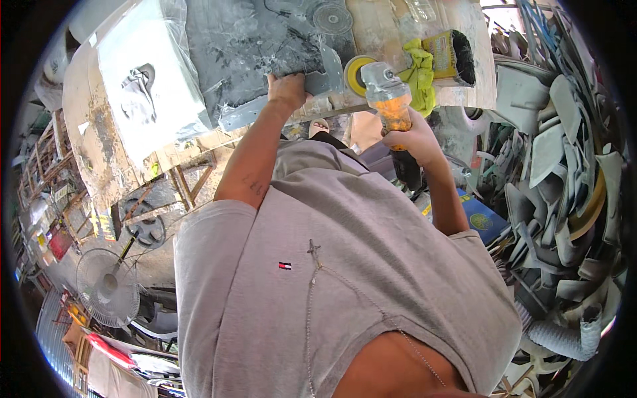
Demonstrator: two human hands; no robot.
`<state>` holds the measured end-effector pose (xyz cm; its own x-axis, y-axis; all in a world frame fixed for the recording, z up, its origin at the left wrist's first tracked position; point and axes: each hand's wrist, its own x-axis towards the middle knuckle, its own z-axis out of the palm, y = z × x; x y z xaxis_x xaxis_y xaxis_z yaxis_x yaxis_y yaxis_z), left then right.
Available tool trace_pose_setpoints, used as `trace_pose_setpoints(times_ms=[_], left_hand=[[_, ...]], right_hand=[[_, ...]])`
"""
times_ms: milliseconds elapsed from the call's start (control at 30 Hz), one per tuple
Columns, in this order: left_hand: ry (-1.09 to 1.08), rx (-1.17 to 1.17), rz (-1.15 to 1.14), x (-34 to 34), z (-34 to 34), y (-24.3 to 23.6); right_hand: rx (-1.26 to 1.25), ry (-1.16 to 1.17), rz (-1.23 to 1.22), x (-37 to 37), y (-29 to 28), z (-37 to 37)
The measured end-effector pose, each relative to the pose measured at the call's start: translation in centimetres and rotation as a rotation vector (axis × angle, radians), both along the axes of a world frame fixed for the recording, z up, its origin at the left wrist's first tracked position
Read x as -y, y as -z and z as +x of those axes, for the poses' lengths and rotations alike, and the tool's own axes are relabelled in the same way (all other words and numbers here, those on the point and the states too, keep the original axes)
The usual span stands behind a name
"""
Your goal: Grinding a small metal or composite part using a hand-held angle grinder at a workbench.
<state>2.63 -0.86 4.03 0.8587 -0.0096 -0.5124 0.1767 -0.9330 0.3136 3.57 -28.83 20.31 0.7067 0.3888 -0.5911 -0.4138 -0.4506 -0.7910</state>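
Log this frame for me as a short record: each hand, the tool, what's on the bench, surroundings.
Left hand: on the dark panel, at its near edge; grip unclear
Right hand: closed around the power tool
Tool: orange body, black lower end, yellow-rimmed disc by its head
Bench right: lime-green cloth, yellow container on its side
Bench left: white sheet
Surroundings: fan at lower left, piled grey parts at right

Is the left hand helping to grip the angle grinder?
No, only the right hand grips the angle grinder, while the left hand is on the dark grey panel.
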Motion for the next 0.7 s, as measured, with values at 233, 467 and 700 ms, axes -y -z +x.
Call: trace_pose_setpoints(times_ms=[233, 467, 700], left_hand=[[-0.070, 0.103, -0.043, 0.8, -1.0, 1.3], [-0.056, 0.164, -0.057, 1.2, -1.4, 0.2], [-0.081, 0.258, -0.042, 1.5, -2.5, 1.5]], right_hand=[[0.034, -0.037, -0.020, -1.1, 0.3, -0.7], [-0.108, 0.058, -0.013, -0.7, 0.0, -0.8], [-0.120, 0.019, -0.009, -0.9, -0.4, -0.8]])
